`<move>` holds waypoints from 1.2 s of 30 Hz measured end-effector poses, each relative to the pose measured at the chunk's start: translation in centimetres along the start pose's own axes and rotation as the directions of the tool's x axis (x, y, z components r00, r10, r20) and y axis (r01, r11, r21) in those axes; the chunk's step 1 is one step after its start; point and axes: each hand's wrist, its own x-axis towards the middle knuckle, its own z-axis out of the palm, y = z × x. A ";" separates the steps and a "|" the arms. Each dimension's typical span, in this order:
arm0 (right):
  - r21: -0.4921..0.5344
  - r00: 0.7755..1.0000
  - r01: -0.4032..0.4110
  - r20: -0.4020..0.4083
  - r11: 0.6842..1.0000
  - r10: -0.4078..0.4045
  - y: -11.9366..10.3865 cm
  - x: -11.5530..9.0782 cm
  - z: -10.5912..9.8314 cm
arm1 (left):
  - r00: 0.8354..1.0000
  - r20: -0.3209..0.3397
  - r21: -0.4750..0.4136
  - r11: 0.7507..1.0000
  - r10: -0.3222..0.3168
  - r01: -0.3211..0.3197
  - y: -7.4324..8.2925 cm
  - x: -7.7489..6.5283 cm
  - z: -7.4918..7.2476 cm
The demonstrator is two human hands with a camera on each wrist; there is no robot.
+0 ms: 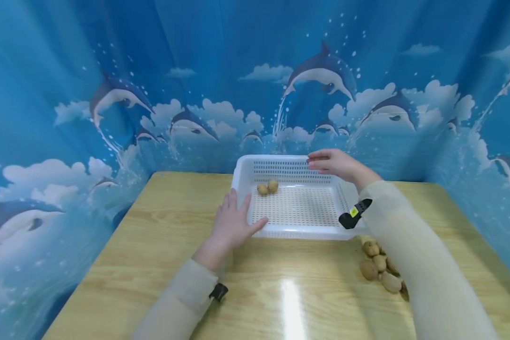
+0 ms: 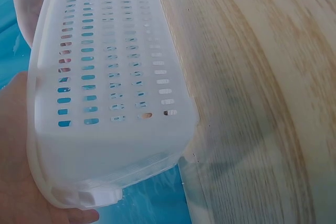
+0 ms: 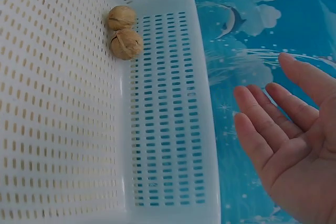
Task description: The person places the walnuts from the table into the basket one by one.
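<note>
A white perforated plastic basket [image 1: 297, 231] stands toward the back of the table. Two walnuts [image 3: 126, 44] lie side by side on its floor, in the far left corner as the head view shows it. My left hand [image 1: 233, 224] is at the basket's left side, thumb and fingers spread along the rim; the left wrist view has part of this hand behind the rim. Beyond the far rim, toward the right, my right hand [image 3: 294, 129] is held up with relaxed fingers and nothing in it. A gap shows between it and the rim in the right wrist view.
A heap of several brown, walnut-like pieces [image 1: 380, 264] lies on the wooden table [image 1: 174, 250] right of the basket, partly covered by the right sleeve [image 1: 412, 250]. A blue dolphin-print curtain [image 1: 221, 61] hangs behind the table's back edge and along the sides.
</note>
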 end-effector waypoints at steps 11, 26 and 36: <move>0.020 0.998 0.042 0.046 0.999 -0.043 1.2 -5.6 -1.0 | 1.000 0.005 -0.009 1.000 -0.003 0.004 0.1 -0.1 -0.5; -0.069 0.993 0.097 -0.067 0.993 -0.102 5.3 -12.2 -1.1 | 1.000 0.019 0.017 1.000 0.001 -0.001 0.2 -0.3 -0.2; -0.101 0.978 0.119 -0.161 0.988 -0.134 9.8 -16.3 -1.9 | 1.000 0.009 0.021 1.000 -0.003 0.003 -0.1 -0.3 -0.1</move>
